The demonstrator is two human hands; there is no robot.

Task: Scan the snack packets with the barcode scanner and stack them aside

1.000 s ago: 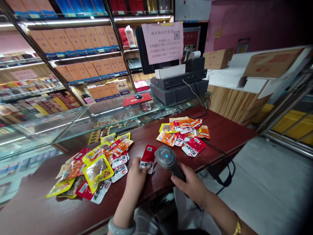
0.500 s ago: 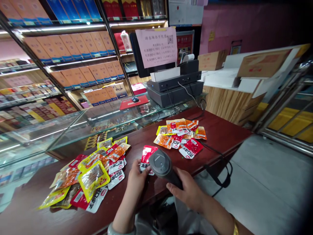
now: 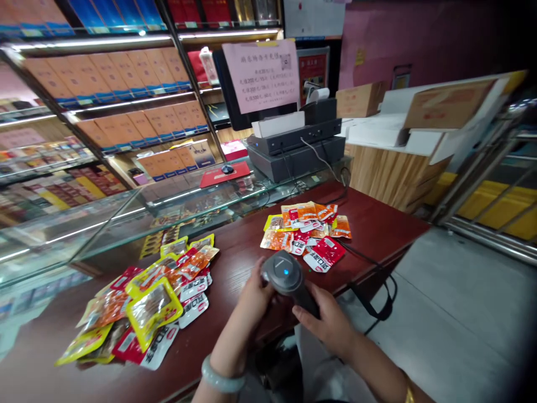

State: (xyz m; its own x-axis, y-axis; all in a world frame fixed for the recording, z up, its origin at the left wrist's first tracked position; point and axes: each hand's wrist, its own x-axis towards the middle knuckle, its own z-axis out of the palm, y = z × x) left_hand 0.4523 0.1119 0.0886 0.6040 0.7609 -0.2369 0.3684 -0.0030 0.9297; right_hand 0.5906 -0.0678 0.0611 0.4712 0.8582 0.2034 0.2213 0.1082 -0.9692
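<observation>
My right hand (image 3: 325, 319) is wrapped round the handle of a dark grey barcode scanner (image 3: 284, 274), and a blue light glows on top of its head. Close against the scanner's left side, my left hand (image 3: 255, 294) has its fingers curled in. The scanner head covers its fingertips and whatever they hold. To the left on the brown table lies a heap of snack packets (image 3: 153, 310), yellow, orange and red-and-white. A smaller pile of similar packets (image 3: 306, 226) lies beyond the scanner, slightly right.
Behind the table (image 3: 381, 215) runs a glass display counter (image 3: 168, 198) with a red mat (image 3: 224, 174) and mouse (image 3: 227, 169). A cash drawer (image 3: 297, 159) and monitor stand there. A black cable (image 3: 380, 263) hangs over the table's right edge. Cardboard boxes sit farther right.
My left hand has moved up and right to the scanner, and the red-and-white packet it pinched is out of sight. The scanner's light has turned blue. The view has shifted slightly.
</observation>
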